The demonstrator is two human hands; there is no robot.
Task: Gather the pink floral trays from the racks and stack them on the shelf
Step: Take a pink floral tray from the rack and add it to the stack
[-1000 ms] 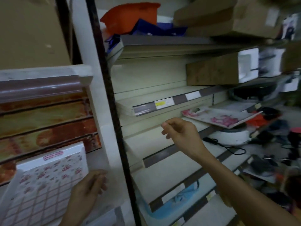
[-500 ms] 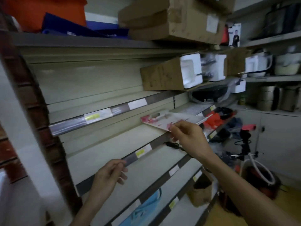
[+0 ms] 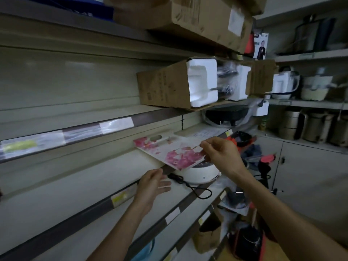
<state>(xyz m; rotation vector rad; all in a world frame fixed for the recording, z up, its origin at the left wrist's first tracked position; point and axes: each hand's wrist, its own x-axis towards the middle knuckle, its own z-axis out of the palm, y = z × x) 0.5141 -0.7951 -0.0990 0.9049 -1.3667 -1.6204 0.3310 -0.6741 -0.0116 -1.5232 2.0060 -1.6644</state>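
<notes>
head view | right hand (image 3: 224, 157) mid-frame, fingers pinching the near right edge of pink floral tray (image 3: 169, 150) | tray tilted, far end over the shelf (image 3: 105, 178), above white round appliance (image 3: 197, 174) | left hand (image 3: 152, 185) lower centre, fingers relaxed and spread, holding nothing, just under the tray's near corner | cardboard box (image 3: 165, 85) on the shelf above

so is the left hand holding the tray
No, the left hand hangs open below the tray, apart from it; only the right hand pinches the tray's edge.
</notes>
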